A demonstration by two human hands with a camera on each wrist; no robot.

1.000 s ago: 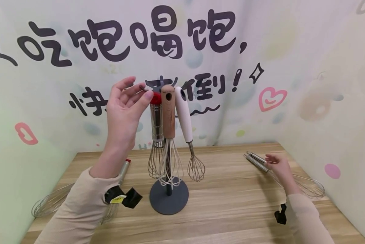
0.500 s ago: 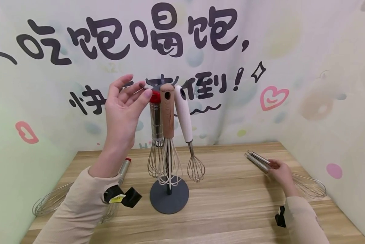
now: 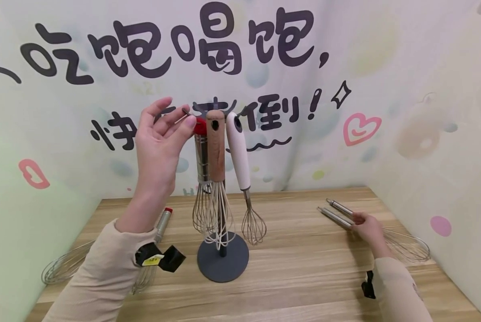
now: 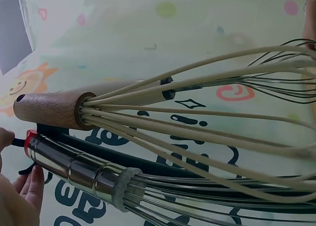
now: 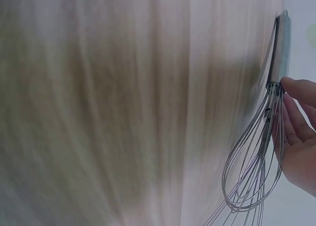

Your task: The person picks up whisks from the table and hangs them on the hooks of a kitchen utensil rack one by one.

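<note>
Left hand (image 3: 160, 143) is held up high beside the top of the stand (image 3: 222, 257). Its fingers are loosely spread, and the thumb and one fingertip are pinched on a thin wire loop at the top of the red-capped whisk (image 3: 202, 152). That whisk has a shiny metal handle with a red cap, and it is hung on a hook at the top of the stand. Just beside it a wood whisk (image 3: 215, 147) with pale wires and a white whisk (image 3: 238, 152) are hung too. All three are seen dangling above the round grey base, which is set in the middle of the table (image 3: 305, 268).

Since a second ago, the three hung whisks have been swung a little to the left, and the white one is now tilted more. The left hand has been kept in almost the same spot. The right hand has been slid a bit along the two whisks on the right, and the nearer handle has been shifted slightly.

Right hand (image 3: 367, 223) is laid low on the table, far from the stand. Its fingers are curled over the two metal whisks (image 3: 337, 212) lying side by side there, near where the handles meet the wires. How tightly they are held cannot be told.

Another whisk (image 3: 63, 268) is left lying on the table at the left, under the left sleeve.
</note>
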